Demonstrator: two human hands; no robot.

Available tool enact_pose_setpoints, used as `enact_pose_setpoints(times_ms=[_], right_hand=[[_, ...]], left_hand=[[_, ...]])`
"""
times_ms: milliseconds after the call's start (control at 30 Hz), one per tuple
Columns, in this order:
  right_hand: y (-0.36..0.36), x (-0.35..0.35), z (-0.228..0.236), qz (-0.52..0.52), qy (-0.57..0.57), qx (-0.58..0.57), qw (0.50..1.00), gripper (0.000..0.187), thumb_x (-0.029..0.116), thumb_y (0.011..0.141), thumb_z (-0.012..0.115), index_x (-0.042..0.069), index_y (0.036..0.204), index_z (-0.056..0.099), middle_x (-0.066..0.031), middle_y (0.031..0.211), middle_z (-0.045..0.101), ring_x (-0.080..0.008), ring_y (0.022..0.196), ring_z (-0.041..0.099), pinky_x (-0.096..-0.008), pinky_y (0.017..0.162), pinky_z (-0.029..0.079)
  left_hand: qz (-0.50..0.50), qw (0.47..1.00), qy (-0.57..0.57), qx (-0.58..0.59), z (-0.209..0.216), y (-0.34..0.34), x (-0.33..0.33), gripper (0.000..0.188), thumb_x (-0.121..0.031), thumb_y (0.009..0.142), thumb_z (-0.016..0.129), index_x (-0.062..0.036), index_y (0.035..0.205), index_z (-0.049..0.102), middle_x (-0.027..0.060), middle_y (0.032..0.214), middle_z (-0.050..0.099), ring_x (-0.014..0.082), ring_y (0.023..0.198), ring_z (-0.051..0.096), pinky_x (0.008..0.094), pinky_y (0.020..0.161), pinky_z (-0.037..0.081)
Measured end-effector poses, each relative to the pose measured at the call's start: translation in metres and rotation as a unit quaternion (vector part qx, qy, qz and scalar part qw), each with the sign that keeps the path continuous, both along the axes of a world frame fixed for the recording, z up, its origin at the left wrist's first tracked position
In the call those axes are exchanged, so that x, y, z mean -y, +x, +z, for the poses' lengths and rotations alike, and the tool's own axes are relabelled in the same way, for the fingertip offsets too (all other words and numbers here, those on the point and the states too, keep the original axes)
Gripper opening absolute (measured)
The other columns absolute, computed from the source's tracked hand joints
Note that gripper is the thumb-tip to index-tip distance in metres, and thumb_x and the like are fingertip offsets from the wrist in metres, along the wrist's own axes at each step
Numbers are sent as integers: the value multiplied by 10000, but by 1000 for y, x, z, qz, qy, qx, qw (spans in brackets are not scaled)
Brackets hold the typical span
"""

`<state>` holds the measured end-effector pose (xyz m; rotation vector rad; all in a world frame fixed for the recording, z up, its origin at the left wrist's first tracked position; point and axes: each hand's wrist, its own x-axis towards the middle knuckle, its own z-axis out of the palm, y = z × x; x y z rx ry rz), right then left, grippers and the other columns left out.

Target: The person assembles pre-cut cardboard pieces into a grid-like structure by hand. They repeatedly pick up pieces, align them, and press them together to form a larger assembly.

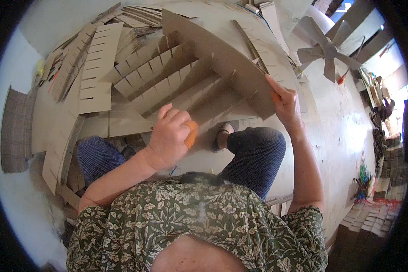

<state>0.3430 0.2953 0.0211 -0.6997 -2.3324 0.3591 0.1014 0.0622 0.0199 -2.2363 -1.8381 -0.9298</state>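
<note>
R hand [286,105] grips near end of long cardboard strip [213,50], which runs fwd & L from it; slotted cardboard dividers [145,71] meet strip's L side, just ahead of L hand [168,136], fingers curled, can't tell if fully closed.

Green shirt [181,208] with pale leaf and flower print, short sleeves [303,231] and a scooped neck; dark blue trousers [259,143], finely patterned; a dark shoe [216,144]; orange covering [191,135] on the left hand [169,136].
</note>
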Motion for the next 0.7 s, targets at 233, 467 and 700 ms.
enact_pose_setpoints(times_ms=[233, 467, 700], right_hand=[[-6, 4, -25, 32, 25, -3, 999, 512, -35, 772, 547, 111, 1263, 567, -198, 953, 654, -364, 788, 648, -413, 674, 522], [-3, 4, -29, 24, 82, 12, 996, 498, 2, 781, 562, 142, 1259, 571, -145, 750, 618, -358, 648, 617, -432, 577, 496], [4, 7, -17, -34, 65, 121, 990, 462, 31, 813, 578, 145, 1260, 565, -119, 807, 623, -326, 696, 630, -423, 591, 502]], left_hand=[[11, 1000, 10, 9, -4, -1, 0, 93, -79, 724, 696, -71, 793, 636, 51, 821, 533, 245, 821, 543, 446, 946, 367], [-4, 999, 36, 19, 4, -7, 4, 158, -121, 728, 734, -67, 848, 646, 54, 830, 557, 248, 786, 549, 418, 880, 399], [132, 983, 117, 43, 19, -72, 14, 221, -72, 745, 743, -23, 938, 648, 106, 909, 617, 287, 864, 587, 361, 800, 472]])
